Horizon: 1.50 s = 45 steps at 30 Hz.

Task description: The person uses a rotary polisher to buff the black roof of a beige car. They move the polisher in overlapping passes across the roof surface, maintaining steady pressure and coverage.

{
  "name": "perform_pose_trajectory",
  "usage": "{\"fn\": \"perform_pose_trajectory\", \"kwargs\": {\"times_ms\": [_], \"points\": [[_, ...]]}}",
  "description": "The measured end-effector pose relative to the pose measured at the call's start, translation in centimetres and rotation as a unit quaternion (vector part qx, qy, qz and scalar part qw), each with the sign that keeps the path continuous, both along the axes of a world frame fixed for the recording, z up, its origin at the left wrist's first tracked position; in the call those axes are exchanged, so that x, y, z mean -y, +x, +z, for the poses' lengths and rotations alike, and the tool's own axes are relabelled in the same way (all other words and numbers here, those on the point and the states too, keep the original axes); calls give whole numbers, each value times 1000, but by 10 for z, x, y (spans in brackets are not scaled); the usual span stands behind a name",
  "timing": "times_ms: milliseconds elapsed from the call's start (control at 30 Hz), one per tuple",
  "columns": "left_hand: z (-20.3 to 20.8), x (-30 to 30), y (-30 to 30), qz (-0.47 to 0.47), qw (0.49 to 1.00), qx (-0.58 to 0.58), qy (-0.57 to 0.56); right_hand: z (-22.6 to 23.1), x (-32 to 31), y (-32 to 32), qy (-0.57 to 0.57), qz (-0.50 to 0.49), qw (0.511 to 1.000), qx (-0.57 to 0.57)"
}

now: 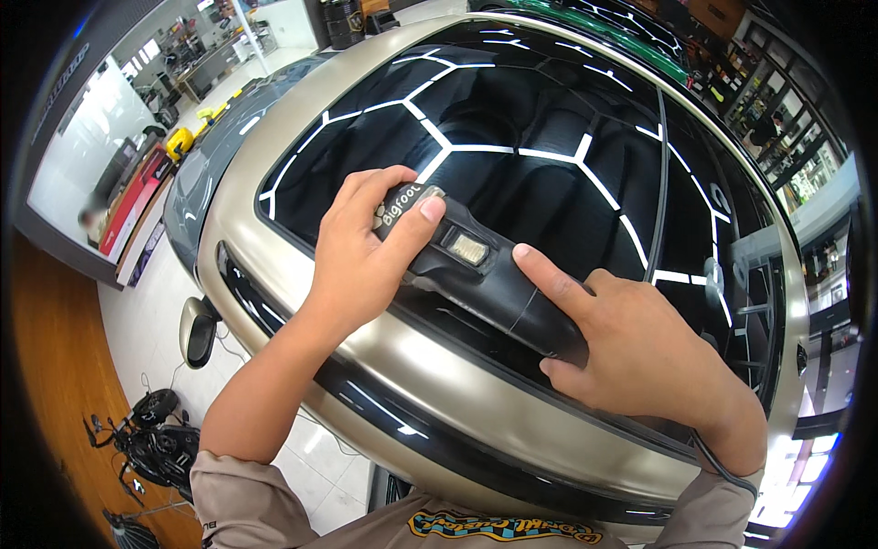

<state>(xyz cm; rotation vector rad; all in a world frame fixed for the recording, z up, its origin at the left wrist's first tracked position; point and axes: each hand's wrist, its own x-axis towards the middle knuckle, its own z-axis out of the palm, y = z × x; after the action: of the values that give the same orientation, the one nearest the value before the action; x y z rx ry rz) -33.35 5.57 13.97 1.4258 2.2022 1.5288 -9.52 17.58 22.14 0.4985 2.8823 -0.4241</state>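
A black car polisher [512,288] lies slantwise over the near edge of the glossy black roof panel [512,197]. My left hand [361,252] wraps its head end, with the thumb on top and the fingers over the far side. My right hand [640,343] grips the rear of the body, its index finger stretched along the top. The polisher's pad is hidden beneath the tool and my left hand. A dark cord [727,468] runs along my right forearm.
Matte gold car bodywork [457,366] surrounds the panel, with a side mirror [198,332] sticking out at left. Beyond are a grey car [215,156], a green car [631,37] and a black motorcycle [160,444]. A person [94,220] is at far left.
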Motion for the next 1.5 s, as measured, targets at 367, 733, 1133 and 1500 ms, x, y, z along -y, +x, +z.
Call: {"fn": "perform_pose_trajectory", "kwargs": {"times_ms": [367,733,1133,1500], "points": [[8,-87,-123,-15,996,84,17,4,-73,-35,20,-197,980,-7],[-22,-62,-203,123,992,-4,36,-9,-246,-76,114,-267,954,-77],[-16,-54,-200,145,989,-2,6,-3,-54,14,13,-211,975,-68],[-7,-61,-197,130,992,5,1,-8,27,86,53,-203,978,-23]]}}
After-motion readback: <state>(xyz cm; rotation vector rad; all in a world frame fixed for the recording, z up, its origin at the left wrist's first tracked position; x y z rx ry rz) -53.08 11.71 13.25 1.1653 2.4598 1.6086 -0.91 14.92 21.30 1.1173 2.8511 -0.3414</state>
